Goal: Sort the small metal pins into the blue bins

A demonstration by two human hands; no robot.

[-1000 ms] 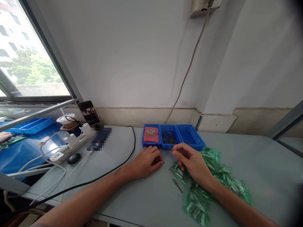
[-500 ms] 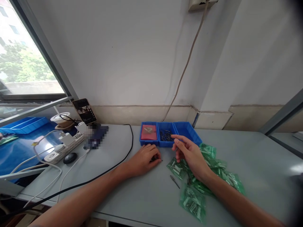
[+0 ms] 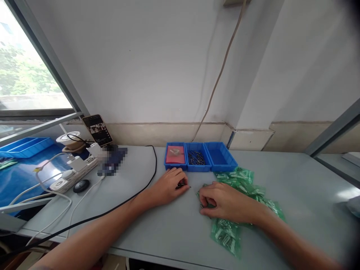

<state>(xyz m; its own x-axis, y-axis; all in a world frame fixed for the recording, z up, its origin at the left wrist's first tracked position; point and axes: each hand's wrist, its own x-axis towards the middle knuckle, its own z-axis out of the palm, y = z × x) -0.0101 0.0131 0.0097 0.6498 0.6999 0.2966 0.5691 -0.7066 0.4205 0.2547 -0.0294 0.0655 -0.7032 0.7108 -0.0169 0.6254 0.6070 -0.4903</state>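
My left hand (image 3: pixel 174 184) rests on the table in front of the blue bins, its fingers closed around some thin dark metal pins (image 3: pixel 180 185) whose ends peep out by the thumb. To its right, my right hand (image 3: pixel 222 200) lies low over the table with thumb and fingers pinched together. A small tip of a metal pin (image 3: pixel 201 206) shows at the fingertips; most of it is hidden. Beneath and around that hand are green plastic bags (image 3: pixel 227 237) of small metal parts. Several dark pins (image 3: pixel 197 158) lie in the middle blue bin (image 3: pixel 198 169).
The left bin (image 3: pixel 176 167) holds a pink sheet (image 3: pixel 174 159) with small pale pieces on it; the right bin (image 3: pixel 221 155) stands beside. At left are a propped phone (image 3: pixel 97 129), a power strip (image 3: pixel 70 178), a black mouse (image 3: pixel 81 186) and a black cable (image 3: pixel 123 206).
My right hand has come down from beside the middle bin to the table, closing where a loose pin lay. My left hand stays in place. The view has shifted slightly.
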